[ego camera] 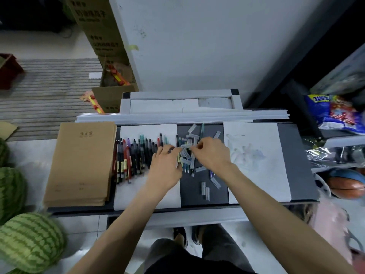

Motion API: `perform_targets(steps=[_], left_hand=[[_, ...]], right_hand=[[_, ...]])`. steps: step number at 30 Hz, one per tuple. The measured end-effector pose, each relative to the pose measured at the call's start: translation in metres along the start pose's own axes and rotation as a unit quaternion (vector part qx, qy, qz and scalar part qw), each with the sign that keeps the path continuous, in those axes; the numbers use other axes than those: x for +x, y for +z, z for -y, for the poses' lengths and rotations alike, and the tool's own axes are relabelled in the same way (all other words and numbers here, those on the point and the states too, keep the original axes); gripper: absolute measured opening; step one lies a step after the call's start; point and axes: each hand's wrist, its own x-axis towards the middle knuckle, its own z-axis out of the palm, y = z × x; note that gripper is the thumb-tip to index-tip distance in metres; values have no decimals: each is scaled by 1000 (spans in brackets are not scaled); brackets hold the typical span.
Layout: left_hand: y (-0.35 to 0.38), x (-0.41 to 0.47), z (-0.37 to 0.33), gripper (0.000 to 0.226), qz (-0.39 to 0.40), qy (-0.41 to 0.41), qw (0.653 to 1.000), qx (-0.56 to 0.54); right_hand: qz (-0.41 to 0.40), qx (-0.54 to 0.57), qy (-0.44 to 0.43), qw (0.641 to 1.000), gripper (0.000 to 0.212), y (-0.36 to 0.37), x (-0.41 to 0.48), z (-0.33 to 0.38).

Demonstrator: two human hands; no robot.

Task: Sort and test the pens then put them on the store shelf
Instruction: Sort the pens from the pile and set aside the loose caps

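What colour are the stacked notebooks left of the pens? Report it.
Stacked notebooks: plain kraft brown, head view.

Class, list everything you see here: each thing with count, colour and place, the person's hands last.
row of pens: many, black, red, purple, teal, on left white sheet
clear caps: many, transparent, loose on dark tabletop
notebooks: one stack, brown, left of pens
scribbled sheet: one, white, right of caps
watermelons: at least three, striped green, floor left
basketball: one, orange, right
cardboard boxes: several, brown, floor behind
left hand: one, grips a dark pen
right hand: one, pinches a clear cap
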Motion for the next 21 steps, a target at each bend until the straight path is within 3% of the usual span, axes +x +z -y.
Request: perform_targets(steps=[5, 12, 16, 21], left_hand=[[7, -2, -11, 56, 2, -24, 1000, -19], [10, -4, -25, 54, 8, -58, 997, -43], [7, -12, -35, 53, 21, -75, 996, -39], [8, -15, -47, 51, 27, -86, 995, -33]], right_hand=[[-8, -16, 16, 1000, 24, -19, -11, -34], [15, -63, -28, 998, 15, -27, -19, -74], [47, -48, -102, 993, 13, -25, -20, -90], [5, -125, -279, 952, 34, -22, -3, -111]])
